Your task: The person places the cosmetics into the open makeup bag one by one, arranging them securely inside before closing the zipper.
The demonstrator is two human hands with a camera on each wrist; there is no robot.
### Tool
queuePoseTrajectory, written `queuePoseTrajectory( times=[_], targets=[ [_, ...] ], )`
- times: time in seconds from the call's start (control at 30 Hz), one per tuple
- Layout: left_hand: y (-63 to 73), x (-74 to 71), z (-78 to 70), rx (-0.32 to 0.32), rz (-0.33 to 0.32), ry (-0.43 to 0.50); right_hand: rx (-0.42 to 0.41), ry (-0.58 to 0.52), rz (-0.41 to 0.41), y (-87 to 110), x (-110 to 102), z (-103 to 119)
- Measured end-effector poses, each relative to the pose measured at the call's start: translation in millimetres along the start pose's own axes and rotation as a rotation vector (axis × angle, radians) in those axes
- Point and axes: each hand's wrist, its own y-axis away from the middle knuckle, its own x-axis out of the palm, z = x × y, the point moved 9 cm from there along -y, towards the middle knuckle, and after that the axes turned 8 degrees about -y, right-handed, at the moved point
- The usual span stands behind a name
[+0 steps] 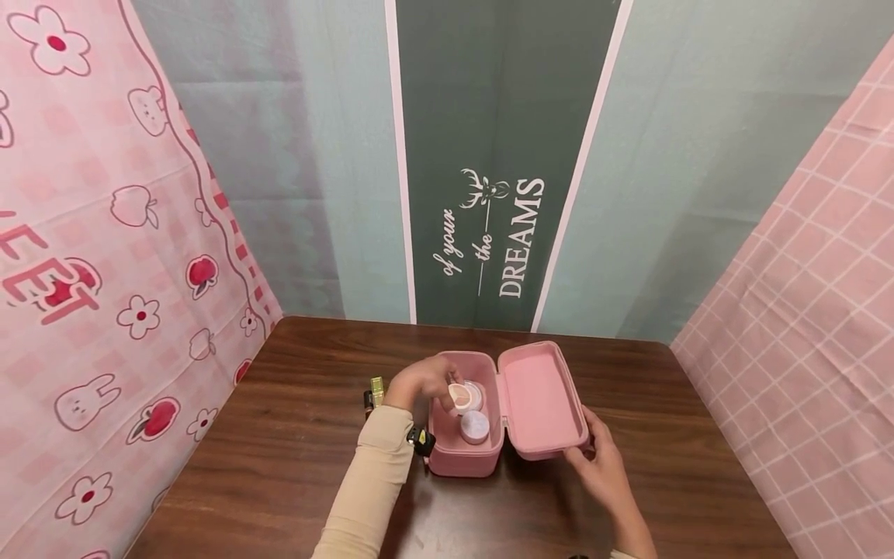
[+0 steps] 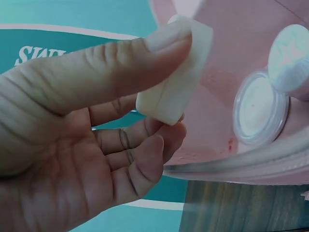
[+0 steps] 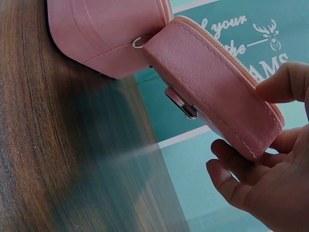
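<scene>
A pink zip-up case [image 1: 464, 464] stands on the table, its lid [image 1: 538, 400] swung out to the right. My left hand [image 1: 427, 380] is over the case's inside, pinching a small round cream-coloured compact [image 2: 176, 77] between thumb and fingers. Within the case lie a flat round container with a clear rim [image 2: 256, 107] and a round jar with a pale patterned top [image 1: 475, 427]. At the lid's outer end my right hand [image 1: 602, 458] grips its edge, thumb on the zip side and fingers underneath, as the right wrist view shows.
The brown wooden table [image 1: 279, 450] extends around the case. A green hanging cloth [image 1: 513, 116] with white lettering is behind it. Pink printed cloth [image 1: 105, 310] hangs at the left, and pink checked cloth [image 1: 803, 310] at the right.
</scene>
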Motion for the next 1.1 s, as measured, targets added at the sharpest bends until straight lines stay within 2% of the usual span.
queuePoseTrajectory(
  times=[0.17, 0.23, 0.47, 0.6, 0.7, 0.8, 0.9, 1.1],
  targets=[
    [-7.1, 6.9, -4.1, 0.019, 0.048, -0.031, -0.02, -0.006, -0.009, 0.7, -1, 1],
    [-9.4, 9.5, -6.7, 0.027, 0.067, -0.073, -0.019, -0.011, -0.014, 1.1, -1, 1],
    [-12.9, 25.9, -7.1, -0.06, 0.186, -0.196, -0.022, -0.034, 0.001, -0.1, 0, 4],
    [-14.5, 35.1, -10.8, -0.058, 0.265, -0.304, -0.025, -0.027, 0.0, -0.7, -1, 4],
    [-14.5, 43.0, -11.9, -0.053, 0.324, -0.344, -0.03, -0.014, 0.002, -1.0, 0, 3],
    [-13.0, 50.7, -12.3, -0.053, 0.376, -0.35, -0.037, -0.007, 0.008, -1.0, 1, 4],
    [-10.8, 57.4, -13.6, -0.056, 0.418, -0.315, -0.028, -0.006, 0.01, -0.9, 0, 5],
    [-7.2, 66.3, -15.7, -0.066, 0.456, -0.214, -0.027, -0.024, 0.007, -0.9, 0, 4]
  ],
)
